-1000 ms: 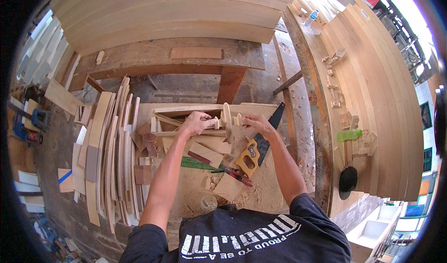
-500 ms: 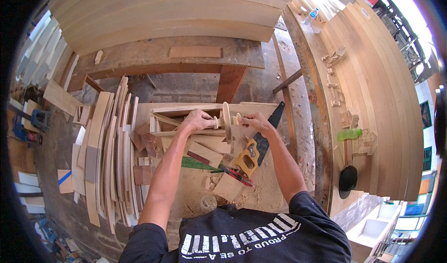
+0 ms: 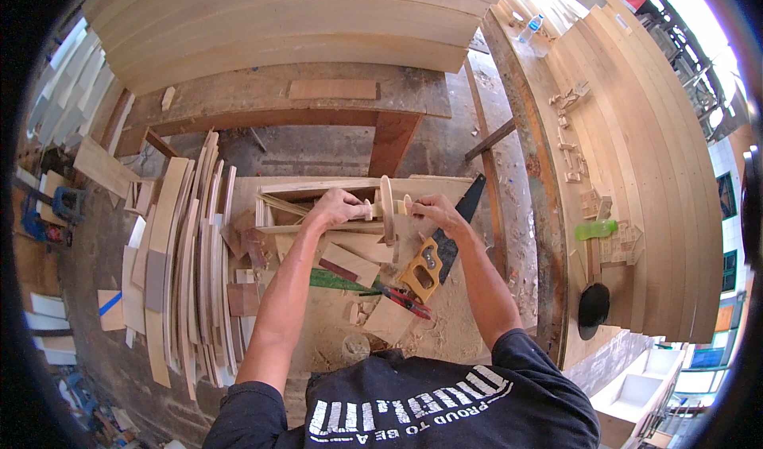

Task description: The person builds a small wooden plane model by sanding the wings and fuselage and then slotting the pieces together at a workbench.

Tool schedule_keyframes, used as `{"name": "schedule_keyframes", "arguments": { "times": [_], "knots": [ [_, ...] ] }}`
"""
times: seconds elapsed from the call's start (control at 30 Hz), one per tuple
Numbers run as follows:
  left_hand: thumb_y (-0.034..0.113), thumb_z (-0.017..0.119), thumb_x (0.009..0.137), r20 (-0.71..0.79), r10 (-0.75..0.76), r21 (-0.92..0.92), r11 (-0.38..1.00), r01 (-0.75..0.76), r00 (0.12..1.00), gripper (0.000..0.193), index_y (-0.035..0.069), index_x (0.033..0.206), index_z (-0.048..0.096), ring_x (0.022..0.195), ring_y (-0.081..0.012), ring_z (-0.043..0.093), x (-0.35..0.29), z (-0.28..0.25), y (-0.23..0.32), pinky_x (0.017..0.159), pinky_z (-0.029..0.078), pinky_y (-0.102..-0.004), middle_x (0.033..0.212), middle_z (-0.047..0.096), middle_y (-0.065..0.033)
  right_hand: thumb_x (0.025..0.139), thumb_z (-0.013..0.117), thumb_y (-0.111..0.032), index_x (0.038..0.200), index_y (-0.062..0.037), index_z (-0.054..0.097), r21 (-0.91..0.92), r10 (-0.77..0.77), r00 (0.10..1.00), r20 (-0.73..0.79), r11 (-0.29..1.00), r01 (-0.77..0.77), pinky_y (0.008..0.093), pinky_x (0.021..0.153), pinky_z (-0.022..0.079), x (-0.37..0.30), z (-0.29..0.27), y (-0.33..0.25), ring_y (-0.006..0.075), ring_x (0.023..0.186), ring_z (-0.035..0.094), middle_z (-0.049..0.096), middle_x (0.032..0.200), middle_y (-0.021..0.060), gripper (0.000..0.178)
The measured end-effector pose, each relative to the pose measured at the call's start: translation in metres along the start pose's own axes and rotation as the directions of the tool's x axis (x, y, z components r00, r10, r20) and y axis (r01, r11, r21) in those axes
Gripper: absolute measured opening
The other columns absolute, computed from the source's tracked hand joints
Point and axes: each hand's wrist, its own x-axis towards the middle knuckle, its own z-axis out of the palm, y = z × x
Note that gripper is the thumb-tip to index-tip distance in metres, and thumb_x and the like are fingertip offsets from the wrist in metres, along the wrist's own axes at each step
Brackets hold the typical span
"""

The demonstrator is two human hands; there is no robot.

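Small wooden piece (image 3: 387, 207) pinched by both hands' fingers (image 3: 359, 208); handsaw (image 3: 439, 248) just beside, offcuts around

Left hand (image 3: 338, 207) and right hand (image 3: 431, 208) grip a wooden piece (image 3: 387, 199).

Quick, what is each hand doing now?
Left hand: closed on a small wooden piece.
Right hand: closed on the same wooden piece.

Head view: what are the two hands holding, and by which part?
Both hands grip the small upright wooden piece on the workbench: the left hand from its left side, the right hand from its right, fingers near mid-height.
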Motion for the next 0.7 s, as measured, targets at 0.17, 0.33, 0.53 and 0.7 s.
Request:
{"name": "schedule_keyframes", "arguments": {
  "times": [0.17,0.33,0.53,0.7],
  "knots": [
    [0.035,0.08,0.077,0.033,0.016,-0.013,1.0,-0.015,0.999,0.033,0.008,0.094,0.08,0.081,-0.0137,0.064,-0.001,-0.004,-0.001,0.078,0.05,-0.0351,0.085,0.075,-0.0057,0.085,0.074,-0.036,0.085,-0.0011,0.074,0.017,0.026,1.0,0.01,1.0,-0.026,0.0276,0.075,0.042,-0.007,0.004,-0.009,0.0116,0.078,0.056,0.065,0.078,0.0009,0.035],
    [0.034,0.081,0.076,0.062,0.01,-0.007,1.0,-0.01,0.998,0.034,0.006,0.096,0.079,0.078,-0.0141,0.062,-0.006,-0.009,0.008,0.077,0.049,-0.0345,0.083,0.073,-0.0037,0.084,0.074,-0.032,0.088,0.0002,0.074,0.082,0.026,1.0,0.0,0.996,-0.026,0.0291,0.075,0.043,-0.01,0.004,-0.009,0.0131,0.078,0.057,0.066,0.08,0.0028,0.032],
    [0.031,0.079,0.08,0.06,0.106,-0.189,0.978,-0.093,0.993,0.029,0.004,0.092,0.078,0.07,-0.0079,0.059,-0.029,-0.013,0.023,0.057,0.046,-0.0272,0.08,0.07,-0.0014,0.085,0.073,-0.028,0.089,0.0022,0.073,0.145,-0.058,0.998,-0.007,0.988,0.059,0.0292,0.074,0.043,-0.023,0.005,-0.022,0.0132,0.078,0.057,0.066,0.081,0.0042,0.03],
    [0.028,0.078,0.082,0.082,0.0,-0.347,0.937,0.028,0.997,0.026,0.005,0.093,0.076,0.069,-0.0067,0.059,-0.052,-0.007,0.022,0.052,0.046,-0.0246,0.08,0.069,0.0007,0.083,0.075,-0.031,0.092,0.0026,0.073,0.163,-0.104,0.994,-0.032,0.981,0.107,0.0293,0.072,0.043,-0.041,0.014,-0.027,0.013,0.078,0.056,0.065,0.082,0.003,0.034]
  ]
}}
